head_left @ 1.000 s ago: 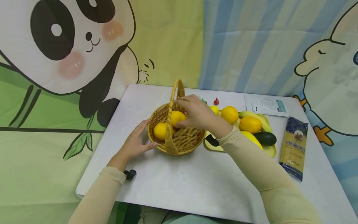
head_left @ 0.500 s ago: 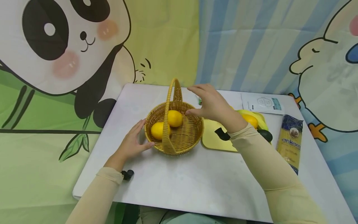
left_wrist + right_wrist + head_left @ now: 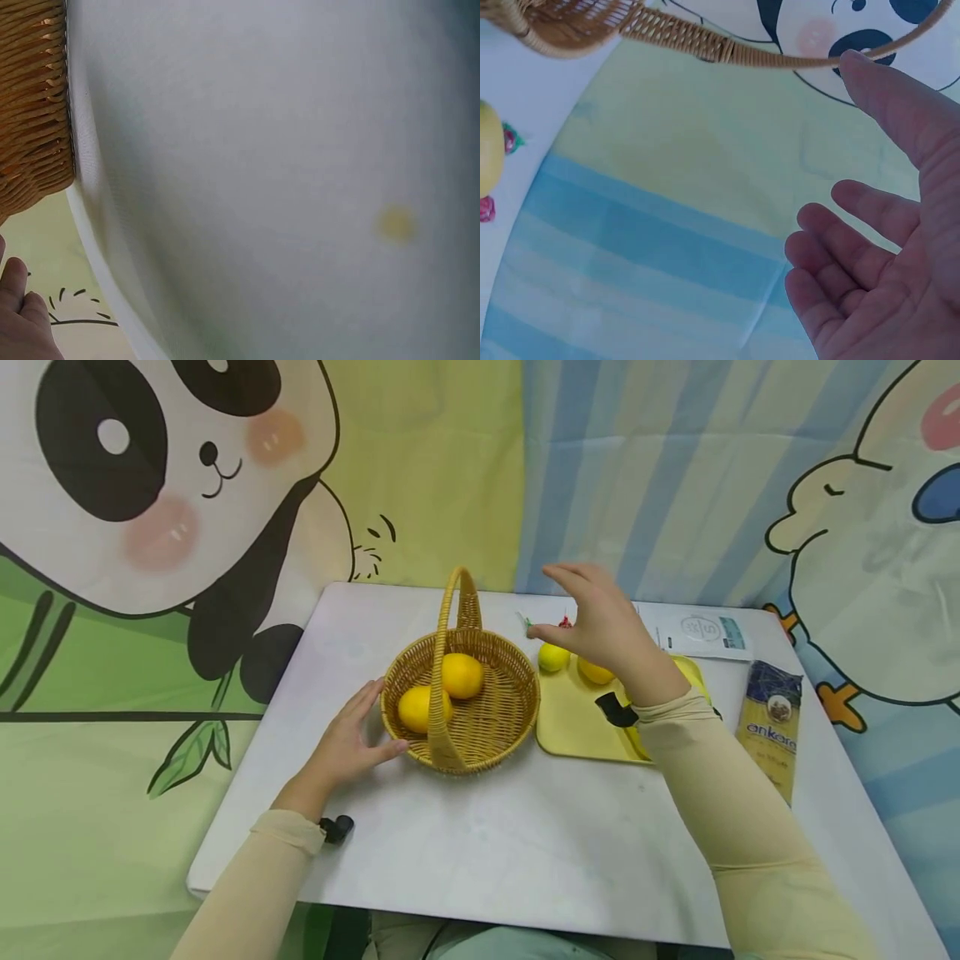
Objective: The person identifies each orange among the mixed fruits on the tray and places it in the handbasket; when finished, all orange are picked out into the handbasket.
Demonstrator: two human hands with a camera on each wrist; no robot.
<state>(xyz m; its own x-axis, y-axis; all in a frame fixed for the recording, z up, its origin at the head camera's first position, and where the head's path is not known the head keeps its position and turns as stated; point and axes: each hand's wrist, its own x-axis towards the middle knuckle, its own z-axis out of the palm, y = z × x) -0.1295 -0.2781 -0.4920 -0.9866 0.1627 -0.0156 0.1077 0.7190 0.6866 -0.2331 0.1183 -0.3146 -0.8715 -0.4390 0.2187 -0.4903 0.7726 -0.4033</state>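
Observation:
A wicker basket (image 3: 487, 714) with a tall handle stands on the white table. Two orange-yellow round fruits lie inside it, one (image 3: 462, 677) behind the handle and the other (image 3: 415, 708) at the left wall. My left hand (image 3: 337, 760) rests along the basket's left rim, fingers extended and thumb at the front. My right hand (image 3: 603, 631) is raised over the yellow tray (image 3: 573, 727), holding nothing, thumb and fingers spread apart. Below it on the tray show a lemon (image 3: 553, 657) and an orange fruit (image 3: 596, 672); the forearm hides most of the other produce.
Right of the tray lies a blue-and-gold packet (image 3: 768, 727) marked "ankara". A white packet (image 3: 705, 635) lies at the back right. A small red item (image 3: 565, 622) and a small green one (image 3: 527, 622) are near the back edge. Printed cloth (image 3: 442, 477) hangs behind the table.
My right hand has left the basket, moving up and to the right over the tray, and the fruit it was at stays inside. My left hand keeps its place at the rim.

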